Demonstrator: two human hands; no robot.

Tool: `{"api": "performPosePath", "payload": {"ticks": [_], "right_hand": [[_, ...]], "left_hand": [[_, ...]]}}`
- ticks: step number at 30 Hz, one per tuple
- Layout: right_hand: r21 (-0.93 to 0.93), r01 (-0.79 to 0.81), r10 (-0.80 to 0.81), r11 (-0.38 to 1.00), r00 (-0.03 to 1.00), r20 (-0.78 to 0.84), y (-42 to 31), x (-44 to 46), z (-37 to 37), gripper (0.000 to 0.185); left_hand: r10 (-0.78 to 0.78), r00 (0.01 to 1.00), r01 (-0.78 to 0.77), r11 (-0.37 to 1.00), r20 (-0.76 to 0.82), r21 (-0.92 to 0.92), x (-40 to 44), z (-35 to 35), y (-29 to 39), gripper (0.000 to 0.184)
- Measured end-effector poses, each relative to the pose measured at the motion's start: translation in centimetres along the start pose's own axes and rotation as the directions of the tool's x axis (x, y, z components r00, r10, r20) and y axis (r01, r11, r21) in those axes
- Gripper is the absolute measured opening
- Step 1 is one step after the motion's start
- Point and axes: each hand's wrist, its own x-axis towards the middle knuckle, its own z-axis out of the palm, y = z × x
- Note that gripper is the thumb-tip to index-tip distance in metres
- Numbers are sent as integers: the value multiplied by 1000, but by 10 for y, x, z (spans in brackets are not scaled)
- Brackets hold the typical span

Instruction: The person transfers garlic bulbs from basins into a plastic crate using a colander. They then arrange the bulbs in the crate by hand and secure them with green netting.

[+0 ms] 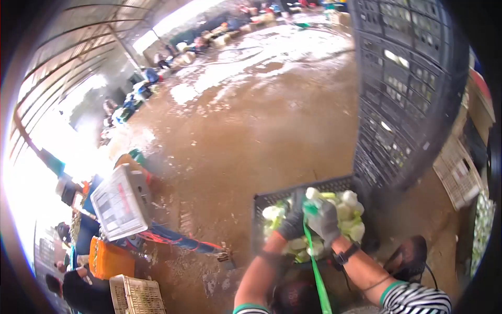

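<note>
Both my hands wear grey gloves and are close together over a black plastic crate. White-and-green vegetables, bulb-like, fill the crate; their exact kind is unclear. My right hand is closed on a long green plastic strip, which is bunched at the fingers and trails down toward my body. Right beside it, my left hand touches or nearly touches the strip. Blur smears its fingers, so their grip does not show.
Tall stacked black crates rise just right of the filled crate. A white box, an orange container and a cream basket stand at left. Another cream crate is far right. Wet brown floor stretches ahead.
</note>
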Motion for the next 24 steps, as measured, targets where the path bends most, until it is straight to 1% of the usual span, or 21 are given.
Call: {"api": "performPosePath", "payload": {"ticks": [1, 2, 4, 5, 6, 7, 8, 9, 10, 12, 14, 16, 17, 18, 20, 21, 22, 24], "right_hand": [[-172, 93, -94, 981, 996, 6, -11, 8, -6, 9], [-296, 139, -125, 945, 990, 67, -13, 8, -7, 12], [-421, 94, -1, 902, 976, 217, -35, 11, -9, 17], [-507, 36, 1, 861, 997, 73, -21, 2, 11, 15], [-369, 96, -80, 924, 995, 59, -26, 6, -1, 14], [-390, -67, 152, 918, 970, 189, -38, 9, -10, 15], [-463, -122, 174, 878, 982, 71, -41, 3, -10, 13], [-467, -189, 240, 864, 970, 50, -25, -5, 6, 11], [-428, -179, 177, 886, 983, -44, -9, -13, 16, 14], [-222, -319, 305, 921, 948, -97, -23, -14, 2, 10], [-152, -322, 317, 935, 947, -57, -9, -18, 4, 12], [-275, -61, 50, 960, 998, -50, -13, -12, 1, 12], [-541, -94, 144, 836, 988, 51, -31, -2, -1, 10], [-764, -86, 266, 640, 957, 115, -52, 3, 3, 8], [-765, 49, 100, 642, 984, 148, -54, 10, 25, 6], [-768, 116, 16, 630, 987, 162, -63, 20, 23, 6], [-613, 206, -43, 763, 962, 270, -60, 28, 13, 6], [-495, 308, -30, 812, 870, 492, -58, 46, -1, 6]], "left_hand": [[-4, 1000, 3, 999, -27, -35, 2, 4, 2, 117], [-10, 999, 7, 998, -52, -63, 1, 8, 2, 114], [-30, 993, 16, 993, -118, -119, -5, 12, 0, 108], [-41, 990, 21, 989, -136, -148, -8, 15, -1, 105], [-53, 987, 26, 983, -149, -180, -7, 18, -2, 102], [-63, 987, 30, 976, -150, -213, -6, 20, -1, 99], [-78, 985, 38, 969, -157, -243, -5, 23, -1, 96], [-93, 983, 49, 963, -157, -266, -3, 25, 1, 93], [-109, 982, 61, 958, -157, -281, -3, 26, 1, 90], [-134, 978, 78, 946, -161, -314, -3, 26, 0, 84], [-154, 974, 91, 936, -164, -340, -2, 27, 2, 79], [-167, 972, 97, 925, -164, -369, -2, 29, 1, 73], [-171, 971, 96, 917, -165, -387, -3, 31, 0, 70], [-173, 971, 93, 911, -166, -403, -5, 32, 0, 67], [-173, 970, 85, 900, -172, -428, -4, 34, -1, 61], [-179, 969, 88, 895, -171, -438, -4, 36, -1, 58], [-170, 970, 75, 890, -174, -449, 0, 36, -2, 56], [-163, 971, 60, 875, -177, -480, 9, 36, -2, 50]]}}
